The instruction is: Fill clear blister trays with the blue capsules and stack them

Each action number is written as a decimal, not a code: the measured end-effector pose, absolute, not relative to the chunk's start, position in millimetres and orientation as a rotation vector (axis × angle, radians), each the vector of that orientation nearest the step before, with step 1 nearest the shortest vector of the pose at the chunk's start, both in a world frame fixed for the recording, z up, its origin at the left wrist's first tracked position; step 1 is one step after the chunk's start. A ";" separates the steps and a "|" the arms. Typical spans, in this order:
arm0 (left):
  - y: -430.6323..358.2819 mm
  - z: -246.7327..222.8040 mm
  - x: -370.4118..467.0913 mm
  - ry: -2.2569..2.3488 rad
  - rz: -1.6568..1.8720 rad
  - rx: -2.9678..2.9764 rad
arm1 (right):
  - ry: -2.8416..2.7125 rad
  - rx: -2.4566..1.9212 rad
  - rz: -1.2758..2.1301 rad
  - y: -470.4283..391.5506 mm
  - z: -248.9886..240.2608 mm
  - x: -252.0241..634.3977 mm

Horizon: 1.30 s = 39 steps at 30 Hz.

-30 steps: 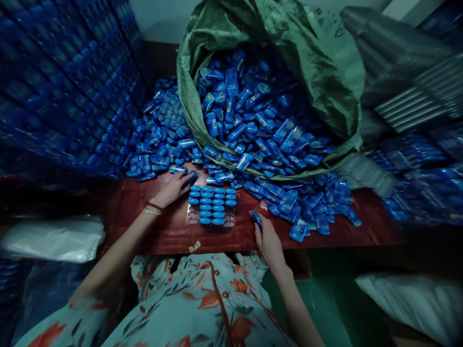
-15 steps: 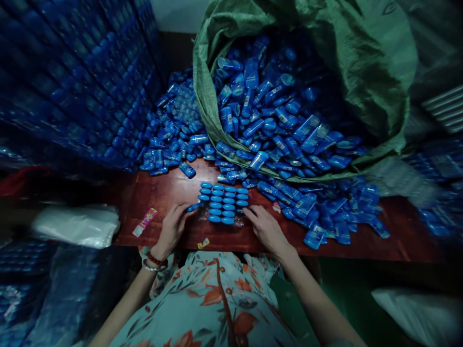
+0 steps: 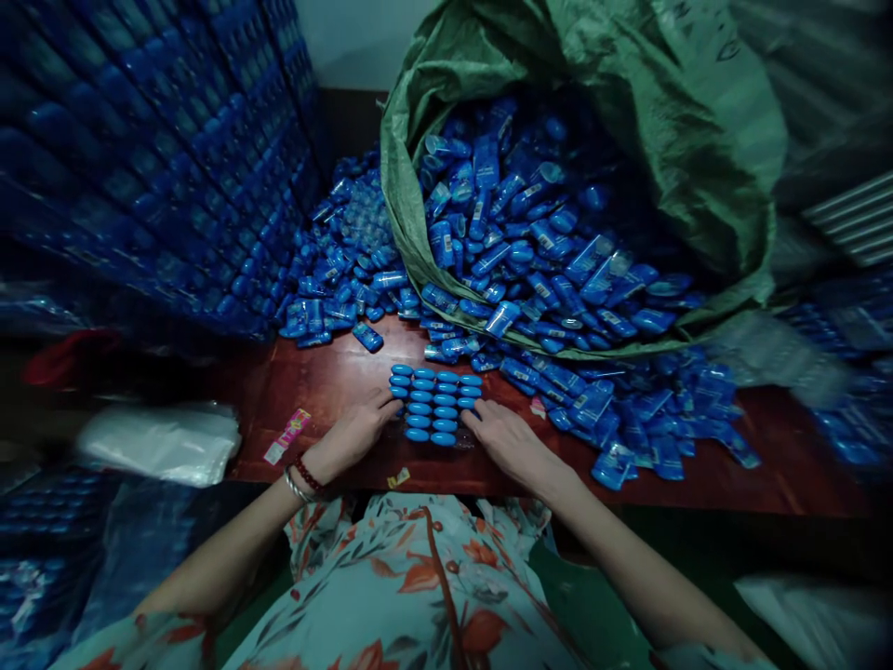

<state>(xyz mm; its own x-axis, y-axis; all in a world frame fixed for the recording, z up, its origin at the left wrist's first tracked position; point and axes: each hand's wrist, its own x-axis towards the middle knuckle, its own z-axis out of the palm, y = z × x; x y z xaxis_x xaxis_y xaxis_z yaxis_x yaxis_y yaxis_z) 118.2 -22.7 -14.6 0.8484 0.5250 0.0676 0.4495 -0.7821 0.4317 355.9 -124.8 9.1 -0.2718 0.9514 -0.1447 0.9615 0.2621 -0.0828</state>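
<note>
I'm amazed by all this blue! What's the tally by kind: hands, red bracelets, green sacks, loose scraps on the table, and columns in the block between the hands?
Hands: 2
Red bracelet: 1
Green sack: 1
Loose scraps: 3
Block columns: 4
Total: 11
The piled blue items overlap too much to count.

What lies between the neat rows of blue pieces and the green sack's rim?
Loose blue containers, on the table between the rows and the green sack, as the head view shows.
</note>
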 end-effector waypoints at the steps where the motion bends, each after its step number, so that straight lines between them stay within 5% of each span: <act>1: -25.1 -17.1 118.6 0.746 0.279 2.656 | 2.444 1.881 -0.239 -126.1 7.1 356.8; 8: -41.1 -42.7 110.9 0.905 0.629 2.838 | 2.662 2.231 -0.235 -142.2 -18.3 370.0; 15: 20.5 -49.5 105.3 1.162 0.948 2.443 | 2.607 1.980 -0.102 -131.1 -4.3 348.5; 22: 96.0 -61.5 123.2 1.242 0.482 2.738 | 2.468 2.277 0.061 -149.1 -14.2 347.9; 29: 41.8 -62.6 105.2 1.219 0.359 2.814 | 2.031 3.066 0.236 -165.2 -34.5 415.9; 39: -38.1 -60.5 68.2 1.368 0.307 2.739 | 1.907 2.497 0.177 -97.0 -39.8 399.0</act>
<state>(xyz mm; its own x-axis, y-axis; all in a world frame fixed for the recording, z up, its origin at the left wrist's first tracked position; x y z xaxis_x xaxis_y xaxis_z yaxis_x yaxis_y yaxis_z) 68.2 -38.1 -60.5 0.5851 0.7972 0.1488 0.7843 -0.6029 0.1461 399.0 -97.0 -39.8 0.2590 0.9614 0.0926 0.9620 -0.2653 0.0643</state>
